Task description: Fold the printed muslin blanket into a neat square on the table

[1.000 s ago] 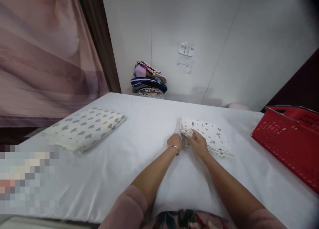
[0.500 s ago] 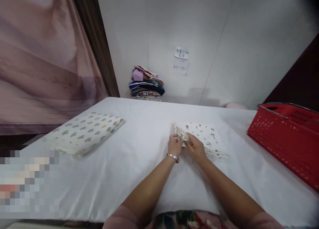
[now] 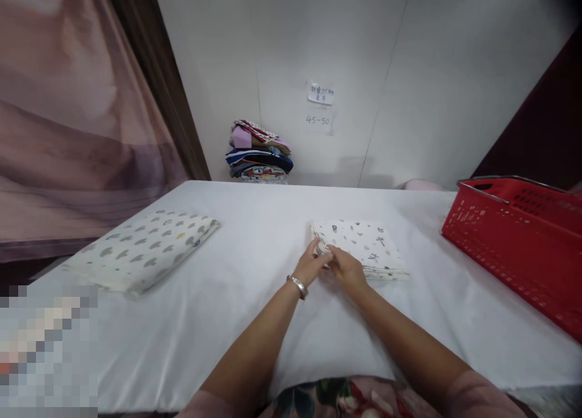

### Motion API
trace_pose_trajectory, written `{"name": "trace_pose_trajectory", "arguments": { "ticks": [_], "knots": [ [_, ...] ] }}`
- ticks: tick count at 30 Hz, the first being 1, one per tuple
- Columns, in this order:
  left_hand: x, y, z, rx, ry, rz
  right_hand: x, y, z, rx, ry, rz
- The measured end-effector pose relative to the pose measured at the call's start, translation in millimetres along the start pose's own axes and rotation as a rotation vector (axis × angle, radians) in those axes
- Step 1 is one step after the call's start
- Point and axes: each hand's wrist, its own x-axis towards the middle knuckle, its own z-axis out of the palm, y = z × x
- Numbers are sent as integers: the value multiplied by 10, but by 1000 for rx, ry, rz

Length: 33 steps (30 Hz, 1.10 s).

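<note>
A white cloth with small dark prints (image 3: 364, 239) lies folded in several layers on the table, right of centre. At its near left corner, my left hand (image 3: 311, 265) grips the layered edge between thumb and fingers; a silver bracelet circles that wrist. Close beside it, my right hand (image 3: 348, 268) is closed on the same corner, its fingertips partly hidden under the layers. To the left lies another folded cloth, cream with grey cloud-like shapes (image 3: 150, 248), touched by neither hand.
A red plastic basket (image 3: 513, 236) with a metal handle stands on the right of the white-covered table (image 3: 254, 224). Behind the table rises a stack of folded fabrics (image 3: 259, 154) against the wall. A pink curtain (image 3: 77, 133) hangs at left.
The view has shifted slightly. The cloth's near left corner, lifted in my fingers before, now sits lower and flatter, with both hands still on it.
</note>
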Motion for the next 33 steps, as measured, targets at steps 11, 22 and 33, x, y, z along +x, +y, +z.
{"name": "trace_pose_trajectory", "arguments": {
  "ticks": [11, 22, 33],
  "knots": [
    [29, -54, -95, 121, 31, 17, -262, 192, -368, -192, -217, -150],
    [-77, 33, -205, 672, -165, 362, -301, 244, -417, -324, -268, -191],
    [136, -135, -318, 1147, -157, 540, -321, 258, -405, -337, -245, -216]
  ]
}}
